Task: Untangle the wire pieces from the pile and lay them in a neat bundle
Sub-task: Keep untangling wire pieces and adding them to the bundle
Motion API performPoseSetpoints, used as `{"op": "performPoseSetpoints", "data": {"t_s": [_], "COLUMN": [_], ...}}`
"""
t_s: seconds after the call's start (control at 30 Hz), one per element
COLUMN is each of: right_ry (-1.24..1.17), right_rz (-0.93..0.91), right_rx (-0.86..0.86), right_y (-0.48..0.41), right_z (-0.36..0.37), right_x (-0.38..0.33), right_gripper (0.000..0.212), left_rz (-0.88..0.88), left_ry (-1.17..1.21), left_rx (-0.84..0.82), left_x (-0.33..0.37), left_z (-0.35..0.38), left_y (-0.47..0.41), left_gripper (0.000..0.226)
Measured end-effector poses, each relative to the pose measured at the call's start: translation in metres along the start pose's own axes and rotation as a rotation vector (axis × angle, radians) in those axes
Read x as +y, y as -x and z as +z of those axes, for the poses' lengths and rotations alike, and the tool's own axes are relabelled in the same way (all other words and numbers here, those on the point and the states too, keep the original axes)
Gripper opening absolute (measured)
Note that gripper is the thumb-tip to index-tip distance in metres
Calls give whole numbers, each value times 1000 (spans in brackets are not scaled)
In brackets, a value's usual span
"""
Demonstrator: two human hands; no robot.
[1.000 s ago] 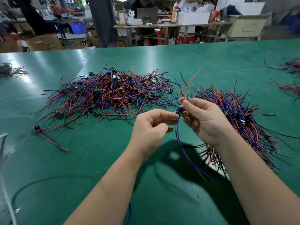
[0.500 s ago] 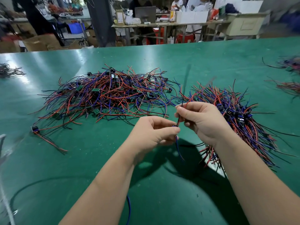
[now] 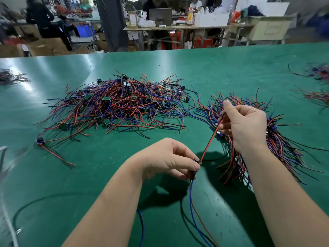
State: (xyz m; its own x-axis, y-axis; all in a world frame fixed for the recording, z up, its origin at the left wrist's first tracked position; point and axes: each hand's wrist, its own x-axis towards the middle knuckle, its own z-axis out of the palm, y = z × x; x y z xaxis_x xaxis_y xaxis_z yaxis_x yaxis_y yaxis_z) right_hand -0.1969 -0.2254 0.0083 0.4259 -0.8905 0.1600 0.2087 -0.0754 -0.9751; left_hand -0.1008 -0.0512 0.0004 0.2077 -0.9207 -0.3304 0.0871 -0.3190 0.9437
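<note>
Bottom of frame: two bare forearms reach in over the green bench (image 3: 85, 184). A loose blue wire (image 3: 142, 225) lies between them at the lower edge. Left hand (image 3: 170, 157), low centre, fingers curled, pinches a small dark part of the wire piece (image 3: 211, 139); one blue and one reddish lead trail from under that hand toward the bottom edge. A red lead of the same piece runs taut up and right to the right hand (image 3: 245, 125), which pinches it between thumb and forefinger, the other fingers curled in. The piece is held off the bench, between the two hands. Under and beside the right hand, right of centre, lies the bundle (image 3: 284, 152), its wires roughly aligned and fanning at both ends. A stray piece (image 3: 53, 154) lies alone at mid left. Beyond, at centre, the tangled pile (image 3: 121, 104) of red, blue and black wires with small green boards. Smaller wire heaps (image 3: 318, 97) sit at the right edge and another at far left. Far back: work tables, a laptop (image 3: 160, 16), people, blurred.
</note>
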Motion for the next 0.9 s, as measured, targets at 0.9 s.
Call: {"op": "performPoseSetpoints", "data": {"t_s": [0.9], "right_ry": [568], "right_rz": [-241], "right_rx": [-464], "right_y": [30], "right_z": [22], "right_x": [10], "right_gripper": [13], "left_rz": [133], "left_ry": [113], "left_rx": [326], "left_x": [-4], "left_z": [-7], "left_y": [-12], "left_gripper": [28]}}
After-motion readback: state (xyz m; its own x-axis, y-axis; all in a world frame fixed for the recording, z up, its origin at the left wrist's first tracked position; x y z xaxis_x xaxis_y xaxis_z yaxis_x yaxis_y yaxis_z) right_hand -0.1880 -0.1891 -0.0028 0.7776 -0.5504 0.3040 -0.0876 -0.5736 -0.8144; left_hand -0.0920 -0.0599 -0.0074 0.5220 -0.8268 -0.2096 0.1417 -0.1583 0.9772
